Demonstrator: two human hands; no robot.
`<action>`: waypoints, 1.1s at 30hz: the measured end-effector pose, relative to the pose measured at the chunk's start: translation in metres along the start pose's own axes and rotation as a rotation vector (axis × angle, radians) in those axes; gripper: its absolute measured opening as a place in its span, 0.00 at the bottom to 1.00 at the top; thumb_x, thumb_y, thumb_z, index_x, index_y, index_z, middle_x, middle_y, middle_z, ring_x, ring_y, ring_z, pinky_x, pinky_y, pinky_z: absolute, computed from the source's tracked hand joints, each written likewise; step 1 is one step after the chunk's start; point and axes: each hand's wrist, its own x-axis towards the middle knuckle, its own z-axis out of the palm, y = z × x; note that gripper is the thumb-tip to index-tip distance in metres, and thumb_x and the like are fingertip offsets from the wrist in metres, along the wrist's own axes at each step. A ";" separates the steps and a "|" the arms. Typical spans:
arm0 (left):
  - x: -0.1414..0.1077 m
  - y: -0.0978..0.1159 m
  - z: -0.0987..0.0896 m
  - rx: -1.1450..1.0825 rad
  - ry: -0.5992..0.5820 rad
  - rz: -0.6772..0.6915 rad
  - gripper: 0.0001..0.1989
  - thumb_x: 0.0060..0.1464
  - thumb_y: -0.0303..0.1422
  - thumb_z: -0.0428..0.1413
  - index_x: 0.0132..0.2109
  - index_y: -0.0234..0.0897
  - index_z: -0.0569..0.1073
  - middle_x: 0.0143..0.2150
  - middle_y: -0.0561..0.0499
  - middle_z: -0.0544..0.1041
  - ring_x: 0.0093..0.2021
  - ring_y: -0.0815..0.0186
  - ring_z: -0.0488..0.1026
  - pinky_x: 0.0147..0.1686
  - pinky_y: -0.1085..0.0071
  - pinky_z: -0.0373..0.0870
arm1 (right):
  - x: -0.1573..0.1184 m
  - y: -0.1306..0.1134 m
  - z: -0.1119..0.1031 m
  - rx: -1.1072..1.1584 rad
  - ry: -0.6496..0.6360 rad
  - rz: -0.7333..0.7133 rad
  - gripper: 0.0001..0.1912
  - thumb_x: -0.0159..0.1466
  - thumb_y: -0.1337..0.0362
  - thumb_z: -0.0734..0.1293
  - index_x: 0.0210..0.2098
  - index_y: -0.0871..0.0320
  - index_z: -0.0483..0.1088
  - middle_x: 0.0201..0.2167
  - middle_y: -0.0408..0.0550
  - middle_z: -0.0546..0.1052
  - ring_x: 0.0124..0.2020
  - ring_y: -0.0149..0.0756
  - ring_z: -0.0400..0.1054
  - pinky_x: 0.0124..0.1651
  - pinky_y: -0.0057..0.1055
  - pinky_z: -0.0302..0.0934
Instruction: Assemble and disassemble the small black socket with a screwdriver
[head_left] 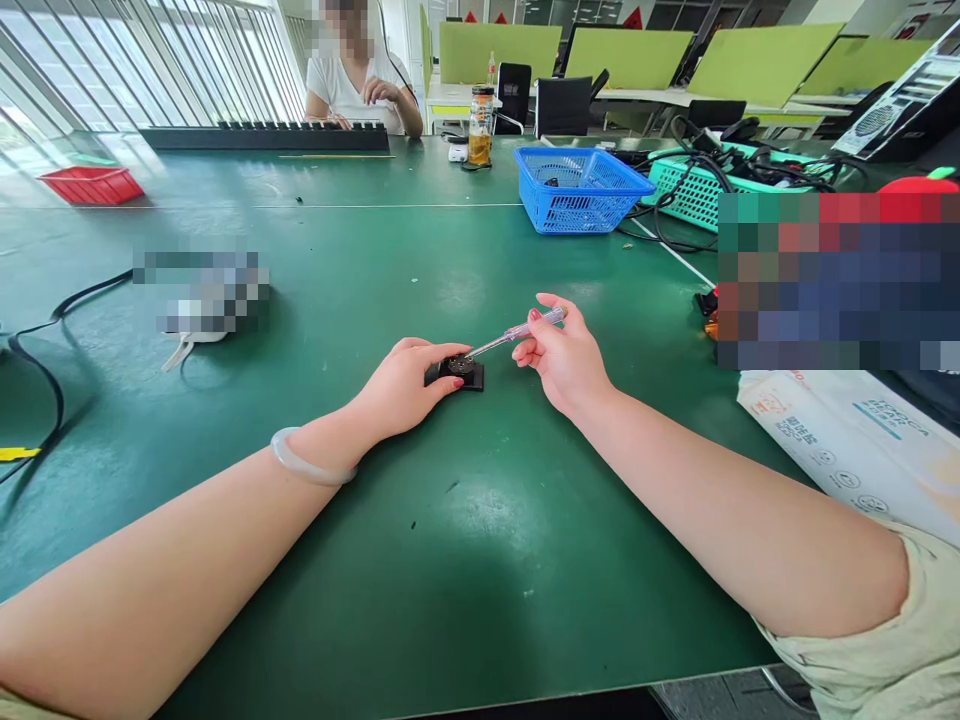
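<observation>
A small black device with a round part on top lies on the green table; its exact kind is too small to tell. My left hand grips it from the left, thumb at the near side and fingers at the far side. Between the thumb and fingers of my right hand is a screwdriver with a clear handle. Its thin metal shaft slants down to the left, and the tip meets the top of the black device. Whether the tip sits in a screw cannot be made out.
On the green table stand a blue basket, a teal basket of cables, a red tray and a jar. A white package lies right, a black cable left. A person sits opposite.
</observation>
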 end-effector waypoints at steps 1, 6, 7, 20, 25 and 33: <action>0.000 0.000 0.000 0.000 0.001 0.002 0.24 0.60 0.40 0.54 0.63 0.47 0.73 0.56 0.49 0.78 0.63 0.54 0.64 0.63 0.55 0.66 | 0.000 0.000 0.000 0.001 0.003 0.012 0.24 0.60 0.57 0.74 0.49 0.51 0.61 0.26 0.32 0.73 0.20 0.26 0.70 0.26 0.26 0.65; 0.000 0.000 0.000 0.000 0.003 -0.004 0.25 0.60 0.39 0.54 0.64 0.47 0.72 0.57 0.49 0.78 0.64 0.55 0.64 0.64 0.55 0.66 | 0.000 -0.002 0.003 0.029 0.022 0.039 0.22 0.58 0.56 0.76 0.44 0.53 0.63 0.23 0.34 0.73 0.18 0.26 0.68 0.24 0.24 0.62; 0.000 0.000 0.000 0.000 0.003 -0.009 0.25 0.60 0.39 0.54 0.64 0.47 0.72 0.57 0.49 0.78 0.64 0.55 0.64 0.64 0.55 0.66 | 0.000 -0.002 0.003 0.035 0.021 0.036 0.21 0.58 0.56 0.76 0.43 0.53 0.64 0.23 0.34 0.73 0.18 0.26 0.67 0.24 0.24 0.61; -0.001 0.000 0.000 0.010 0.000 -0.011 0.24 0.61 0.39 0.54 0.64 0.47 0.72 0.56 0.48 0.77 0.64 0.55 0.64 0.64 0.56 0.66 | -0.002 -0.008 0.005 0.121 0.106 0.108 0.12 0.63 0.61 0.73 0.32 0.58 0.67 0.20 0.38 0.73 0.18 0.25 0.68 0.23 0.21 0.63; 0.000 0.001 0.000 0.008 -0.003 -0.010 0.23 0.61 0.39 0.54 0.63 0.46 0.73 0.55 0.49 0.79 0.63 0.54 0.65 0.63 0.56 0.67 | -0.005 -0.008 0.007 0.095 0.084 0.089 0.15 0.61 0.59 0.75 0.31 0.57 0.66 0.19 0.38 0.73 0.18 0.24 0.68 0.23 0.20 0.63; -0.001 0.002 0.000 0.016 -0.005 -0.022 0.24 0.61 0.38 0.54 0.63 0.46 0.73 0.57 0.49 0.78 0.65 0.55 0.64 0.64 0.56 0.67 | -0.003 -0.004 0.004 0.144 0.049 0.045 0.14 0.63 0.64 0.69 0.26 0.56 0.60 0.15 0.36 0.68 0.14 0.25 0.61 0.18 0.22 0.56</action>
